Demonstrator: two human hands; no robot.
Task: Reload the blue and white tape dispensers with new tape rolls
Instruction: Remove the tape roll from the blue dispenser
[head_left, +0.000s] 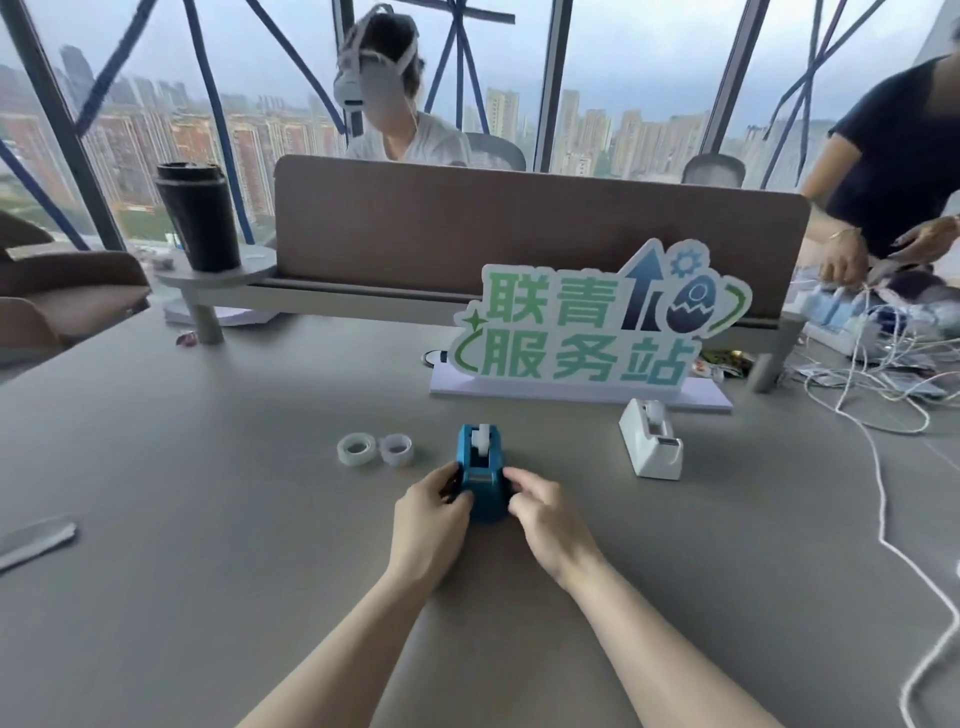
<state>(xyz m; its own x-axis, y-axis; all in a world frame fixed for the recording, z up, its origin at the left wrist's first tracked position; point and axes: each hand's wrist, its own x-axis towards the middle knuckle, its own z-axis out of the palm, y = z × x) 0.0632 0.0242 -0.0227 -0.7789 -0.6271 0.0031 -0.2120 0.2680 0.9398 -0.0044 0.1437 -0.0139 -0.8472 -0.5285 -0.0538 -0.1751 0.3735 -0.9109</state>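
The blue tape dispenser (480, 462) stands on the grey table (208, 519) in front of me, with a white roll in its slot. My left hand (428, 514) grips its left side and my right hand (545, 514) grips its right side near the cutter end. Two loose clear tape rolls (356, 450) (396, 450) lie flat just left of it. The white tape dispenser (650, 441) sits apart to the right, also holding a roll, with no hand on it.
A green and white sign on a base (597, 332) stands behind the dispensers. A brown desk divider (519, 228) and a black tumbler (197, 218) are at the back. White cables (883, 467) trail along the right. Two other people work beyond.
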